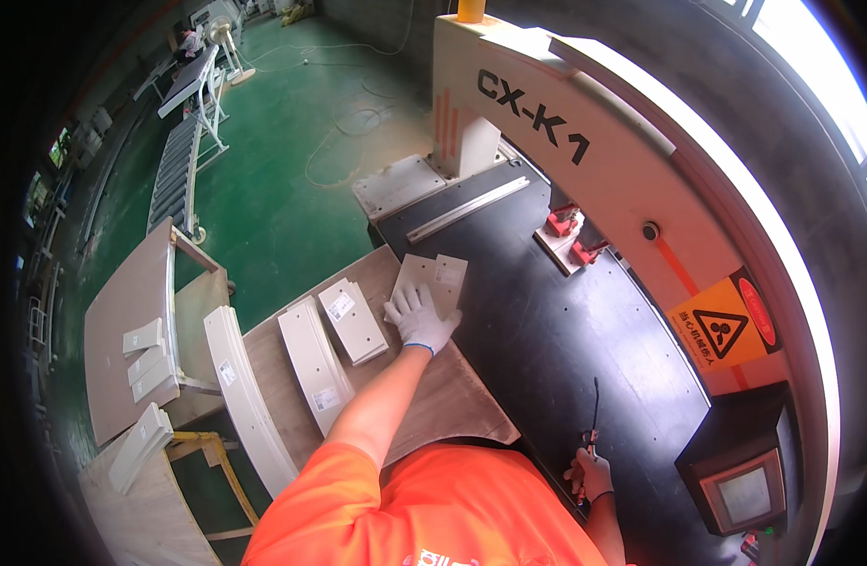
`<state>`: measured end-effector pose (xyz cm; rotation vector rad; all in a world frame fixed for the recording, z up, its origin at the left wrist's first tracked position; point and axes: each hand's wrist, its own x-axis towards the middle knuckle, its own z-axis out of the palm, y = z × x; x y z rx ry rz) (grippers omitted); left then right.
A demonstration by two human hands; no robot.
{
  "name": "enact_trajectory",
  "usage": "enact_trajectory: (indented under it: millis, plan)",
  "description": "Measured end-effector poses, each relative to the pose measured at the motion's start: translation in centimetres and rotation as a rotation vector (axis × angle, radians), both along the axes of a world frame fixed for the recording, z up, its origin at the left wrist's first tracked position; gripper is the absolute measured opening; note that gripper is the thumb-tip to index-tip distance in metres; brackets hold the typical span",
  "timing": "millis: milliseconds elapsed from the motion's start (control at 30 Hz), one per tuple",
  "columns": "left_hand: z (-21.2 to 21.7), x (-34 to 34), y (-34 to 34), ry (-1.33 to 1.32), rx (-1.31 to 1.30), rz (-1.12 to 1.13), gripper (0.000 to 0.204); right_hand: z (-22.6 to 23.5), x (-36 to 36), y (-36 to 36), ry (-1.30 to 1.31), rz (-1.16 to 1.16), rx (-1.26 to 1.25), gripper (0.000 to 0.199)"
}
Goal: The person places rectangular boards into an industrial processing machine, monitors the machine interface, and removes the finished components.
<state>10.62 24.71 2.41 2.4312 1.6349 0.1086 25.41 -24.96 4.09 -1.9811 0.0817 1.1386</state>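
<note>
My left hand (422, 319), in a white glove, lies with its fingers spread on a pale flat panel (419, 271). A second pale panel (450, 274) with a label sits against it, at the seam between the wooden table and the black machine bed. Low on the right, my gloved right hand (590, 474) is closed around an air blow gun (592, 438), whose thin dark nozzle points away over the bed. Just left of my left hand stands a short stack of drilled white panels (356, 321), with a longer labelled stack (313, 363) beyond it.
A large white machine arm (622, 123) spans the right side, with red clamps (584, 250) beneath it. A control screen (743, 497) stands at lower right. A metal rail (466, 209) crosses the bed. More long panels (245, 387) and a roller conveyor (174, 165) are at left.
</note>
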Motion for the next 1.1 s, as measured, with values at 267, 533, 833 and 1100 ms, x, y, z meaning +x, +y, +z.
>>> enact_trajectory:
  millis: [267,533,833,1100]
  plan:
    - [-5.5,-0.9,4.2,-0.073,0.087,0.196,0.1,-0.1,0.3,-0.1,0.022,0.029,0.017,0.052]
    - [0.3,0.0,8.6,0.051,-0.353,-0.015,0.079,-0.4,0.3,-0.3,-0.011,-0.016,0.041,0.049]
    - [2.8,-0.2,8.4,0.196,-0.363,-0.061,0.108,-0.4,0.4,-0.6,0.022,-0.019,0.047,0.048]
    - [3.3,-0.2,7.7,0.093,-0.243,0.004,0.098,-0.6,0.1,-0.8,0.013,-0.022,0.071,0.048]
